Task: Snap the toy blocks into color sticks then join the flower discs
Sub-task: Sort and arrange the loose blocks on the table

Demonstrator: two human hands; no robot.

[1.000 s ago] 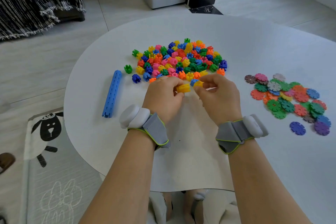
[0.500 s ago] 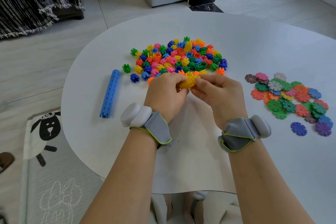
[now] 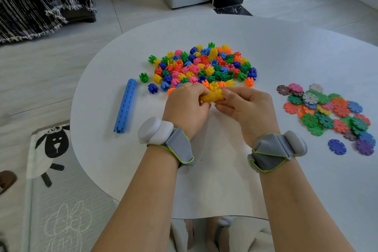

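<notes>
One blue stick — left hand, right hand pinch one yellow stick.

One blue stick, one yellow stick — two piles, blocks and discs.

I saw only part of the yellow blocks. The fingertips of the left hand and right hand covered both ends, so I could not count the pieces or tell whether they were fully seated. The hands also hid the near edge of the block pile. Among the flower discs, the upper ones overlapped and concealed those beneath. The table ran out of frame at the right and bottom. A brown object at the left edge was cut off, and I could not identify it.
</notes>
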